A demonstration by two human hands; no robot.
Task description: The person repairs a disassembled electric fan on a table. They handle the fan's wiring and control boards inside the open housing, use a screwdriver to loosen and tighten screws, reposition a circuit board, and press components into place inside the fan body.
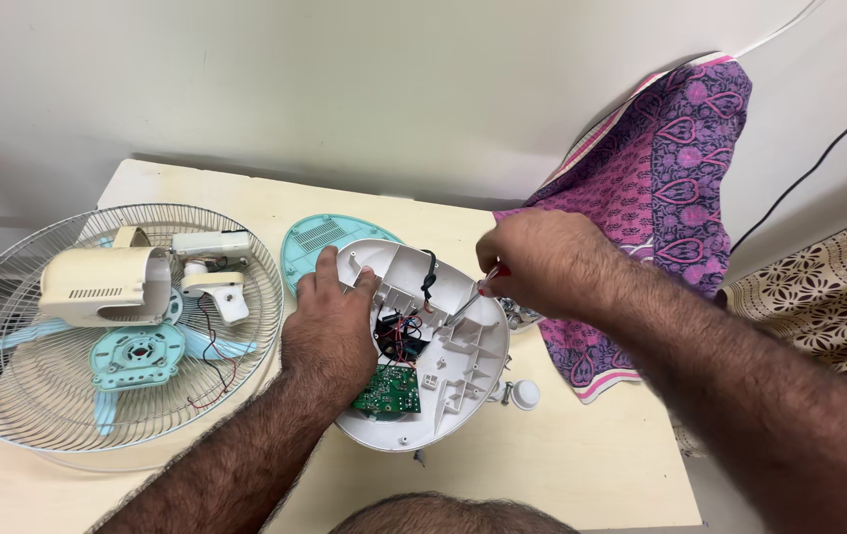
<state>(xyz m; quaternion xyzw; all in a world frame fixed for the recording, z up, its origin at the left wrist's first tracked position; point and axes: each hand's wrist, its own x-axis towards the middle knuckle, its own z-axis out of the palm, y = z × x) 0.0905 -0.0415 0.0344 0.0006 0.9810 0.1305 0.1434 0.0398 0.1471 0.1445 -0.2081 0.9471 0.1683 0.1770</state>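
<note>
A white oval fan base housing [443, 371] lies open side up on the pale table [592, 465], showing a green circuit board [389, 393], red and black wires and a black cable. My left hand [330, 321] presses down on its left rim and inside edge. My right hand [537, 262] grips a screwdriver with a red handle [488, 284], its metal tip angled down into the housing near the middle.
A wire fan guard [8, 396] on the left holds a cream motor cover, teal blade parts and white pieces. A teal oval cover [315, 237] lies behind the housing. Purple patterned cloth [671, 178] drapes at right. A small white knob [524, 395] sits beside the housing.
</note>
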